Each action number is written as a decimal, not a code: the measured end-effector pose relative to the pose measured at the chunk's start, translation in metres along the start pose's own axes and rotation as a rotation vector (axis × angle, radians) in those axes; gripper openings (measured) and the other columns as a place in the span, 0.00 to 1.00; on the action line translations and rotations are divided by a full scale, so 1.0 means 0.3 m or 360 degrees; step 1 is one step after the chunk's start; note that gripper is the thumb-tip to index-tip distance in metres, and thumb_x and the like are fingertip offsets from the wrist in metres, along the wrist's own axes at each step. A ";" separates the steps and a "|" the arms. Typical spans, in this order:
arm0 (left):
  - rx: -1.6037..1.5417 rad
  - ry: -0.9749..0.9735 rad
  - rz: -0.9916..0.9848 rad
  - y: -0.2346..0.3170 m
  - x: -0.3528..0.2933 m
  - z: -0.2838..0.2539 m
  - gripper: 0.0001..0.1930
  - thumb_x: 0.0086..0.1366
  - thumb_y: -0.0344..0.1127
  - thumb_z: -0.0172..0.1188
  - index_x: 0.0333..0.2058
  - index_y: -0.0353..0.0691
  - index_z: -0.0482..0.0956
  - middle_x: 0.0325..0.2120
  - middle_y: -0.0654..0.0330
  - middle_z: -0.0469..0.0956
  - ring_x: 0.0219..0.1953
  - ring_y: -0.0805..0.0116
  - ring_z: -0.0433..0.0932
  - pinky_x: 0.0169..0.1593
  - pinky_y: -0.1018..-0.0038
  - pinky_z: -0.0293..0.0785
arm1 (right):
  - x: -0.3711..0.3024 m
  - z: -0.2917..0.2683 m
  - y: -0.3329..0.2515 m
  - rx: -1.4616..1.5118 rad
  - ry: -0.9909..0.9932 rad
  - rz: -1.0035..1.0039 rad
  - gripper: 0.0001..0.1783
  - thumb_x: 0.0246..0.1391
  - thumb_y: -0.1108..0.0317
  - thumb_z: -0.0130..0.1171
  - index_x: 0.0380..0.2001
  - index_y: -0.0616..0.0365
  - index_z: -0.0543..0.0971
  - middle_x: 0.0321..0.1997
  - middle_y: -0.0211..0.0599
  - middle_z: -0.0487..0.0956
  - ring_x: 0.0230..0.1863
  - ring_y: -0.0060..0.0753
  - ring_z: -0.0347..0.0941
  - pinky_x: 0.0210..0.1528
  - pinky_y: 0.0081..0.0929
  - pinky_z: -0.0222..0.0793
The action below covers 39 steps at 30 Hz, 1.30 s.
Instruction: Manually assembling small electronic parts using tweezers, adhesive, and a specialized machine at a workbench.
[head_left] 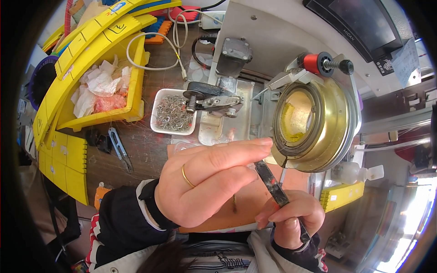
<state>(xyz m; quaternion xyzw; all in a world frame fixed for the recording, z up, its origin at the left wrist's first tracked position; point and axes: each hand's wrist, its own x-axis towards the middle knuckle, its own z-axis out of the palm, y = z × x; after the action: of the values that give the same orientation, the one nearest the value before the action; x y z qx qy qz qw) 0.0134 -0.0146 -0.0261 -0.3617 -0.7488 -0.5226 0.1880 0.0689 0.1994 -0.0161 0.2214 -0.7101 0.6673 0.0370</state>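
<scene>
My right hand (293, 216) is wrapped round a narrow dark bar (272, 184), worn and speckled, which slants up to the left out of its fingers. Close to the bar's upper end, my left hand (207, 182) stretches across with its fingers pressed together. Whatever its fingertips may pinch is hidden or too small to make out. A brass-coloured wheel (334, 132) with a hollow centre stands just beyond the fingertips, on a machine with a red thread spool (313, 63). Small metal hooks fill a white tray (176, 129) beyond the left hand.
On the left, a yellow bin (139, 102) holds crumpled tissue and red thread; long yellow slotted strips (68, 159) lean around it. Blue-grey snips (119, 148) lie nearby. A metal arm (216, 98) juts over a shallow metal tray (211, 125). A plastic bottle (343, 173) lies at right.
</scene>
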 end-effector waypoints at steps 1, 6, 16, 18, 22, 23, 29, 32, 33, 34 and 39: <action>0.0015 0.0002 -0.0005 0.001 -0.001 -0.002 0.13 0.54 0.15 0.63 0.37 0.33 0.75 0.48 0.46 0.77 0.50 0.46 0.81 0.51 0.62 0.81 | 0.001 0.007 0.000 0.0002 -0.0001 -0.0002 0.08 0.61 0.68 0.55 0.35 0.62 0.78 0.27 0.40 0.84 0.22 0.35 0.78 0.28 0.28 0.74; -0.0005 -0.0030 0.0013 -0.006 -0.004 -0.003 0.14 0.53 0.15 0.63 0.37 0.33 0.75 0.48 0.45 0.77 0.50 0.45 0.81 0.50 0.62 0.81 | -0.007 -0.020 -0.029 0.0018 0.0016 0.0154 0.15 0.64 0.62 0.54 0.29 0.61 0.79 0.25 0.42 0.83 0.22 0.36 0.78 0.28 0.29 0.74; 0.0028 -0.0135 0.0056 0.009 0.017 -0.011 0.14 0.52 0.17 0.64 0.37 0.34 0.76 0.48 0.47 0.78 0.48 0.50 0.82 0.47 0.65 0.82 | -0.123 -0.094 -0.014 -0.0073 0.0261 -0.0066 0.13 0.64 0.62 0.53 0.29 0.60 0.76 0.19 0.40 0.80 0.19 0.34 0.78 0.24 0.29 0.72; 0.0042 -0.0120 0.0068 0.011 0.015 -0.005 0.13 0.52 0.17 0.65 0.37 0.35 0.77 0.47 0.47 0.79 0.47 0.51 0.83 0.45 0.66 0.82 | -0.138 -0.144 -0.010 -0.0499 0.0061 -0.0059 0.08 0.59 0.67 0.58 0.36 0.61 0.78 0.21 0.40 0.81 0.19 0.35 0.78 0.25 0.28 0.72; 0.0181 -0.0040 0.0038 0.017 0.020 0.006 0.10 0.55 0.18 0.64 0.36 0.35 0.78 0.41 0.51 0.83 0.40 0.55 0.85 0.41 0.69 0.81 | -0.138 -0.121 0.038 -0.1076 0.0050 -0.0049 0.15 0.54 0.75 0.59 0.46 0.61 0.76 0.26 0.39 0.82 0.23 0.39 0.78 0.28 0.30 0.73; 0.0189 -0.0050 0.0068 0.012 0.021 0.011 0.10 0.55 0.18 0.64 0.36 0.35 0.78 0.41 0.51 0.83 0.40 0.55 0.85 0.41 0.69 0.81 | -0.140 -0.130 0.045 -0.1221 -0.0132 -0.0007 0.20 0.52 0.77 0.59 0.50 0.60 0.75 0.27 0.37 0.81 0.25 0.40 0.77 0.30 0.31 0.74; 0.0107 0.0034 -0.0352 0.033 0.024 0.029 0.05 0.60 0.20 0.60 0.34 0.35 0.80 0.30 0.57 0.84 0.36 0.67 0.85 0.38 0.75 0.79 | -0.153 -0.161 0.040 -0.1617 -0.0569 -0.0007 0.33 0.50 0.78 0.58 0.62 0.51 0.70 0.23 0.32 0.75 0.24 0.39 0.73 0.29 0.36 0.73; -0.0056 -0.0082 -0.0750 0.087 0.061 0.008 0.04 0.60 0.21 0.61 0.32 0.35 0.80 0.26 0.60 0.82 0.30 0.73 0.83 0.33 0.78 0.75 | -0.120 -0.180 -0.030 -0.1735 -0.0671 0.0249 0.37 0.48 0.80 0.56 0.65 0.51 0.67 0.23 0.34 0.76 0.24 0.40 0.73 0.29 0.37 0.71; -0.0034 -0.0084 -0.0753 0.115 0.087 -0.012 0.04 0.60 0.21 0.61 0.32 0.35 0.80 0.26 0.60 0.82 0.30 0.73 0.83 0.33 0.78 0.75 | -0.104 -0.194 -0.051 -0.1727 -0.0660 0.0317 0.35 0.49 0.78 0.57 0.63 0.53 0.69 0.21 0.35 0.75 0.21 0.38 0.71 0.26 0.35 0.69; 0.0134 -0.0037 -0.0723 0.135 0.120 -0.024 0.03 0.59 0.21 0.61 0.32 0.35 0.80 0.24 0.62 0.80 0.27 0.75 0.79 0.30 0.79 0.71 | -0.098 -0.216 -0.063 -0.1726 -0.0647 0.0402 0.32 0.50 0.77 0.58 0.62 0.54 0.71 0.19 0.35 0.74 0.17 0.36 0.70 0.24 0.33 0.68; 0.0465 0.0282 -0.0482 0.129 0.223 -0.084 0.03 0.56 0.24 0.65 0.29 0.35 0.80 0.23 0.63 0.74 0.26 0.75 0.71 0.33 0.79 0.66 | -0.047 -0.271 -0.130 -0.1193 0.0264 0.0143 0.16 0.55 0.76 0.56 0.48 0.62 0.80 0.18 0.23 0.70 0.19 0.15 0.63 0.24 0.17 0.57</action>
<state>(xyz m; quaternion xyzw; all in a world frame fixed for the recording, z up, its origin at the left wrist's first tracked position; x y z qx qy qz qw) -0.0051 -0.0071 0.0526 -0.1668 -0.8428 -0.4607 0.2228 0.0762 0.2810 0.0239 0.1063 -0.9084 0.3781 0.1435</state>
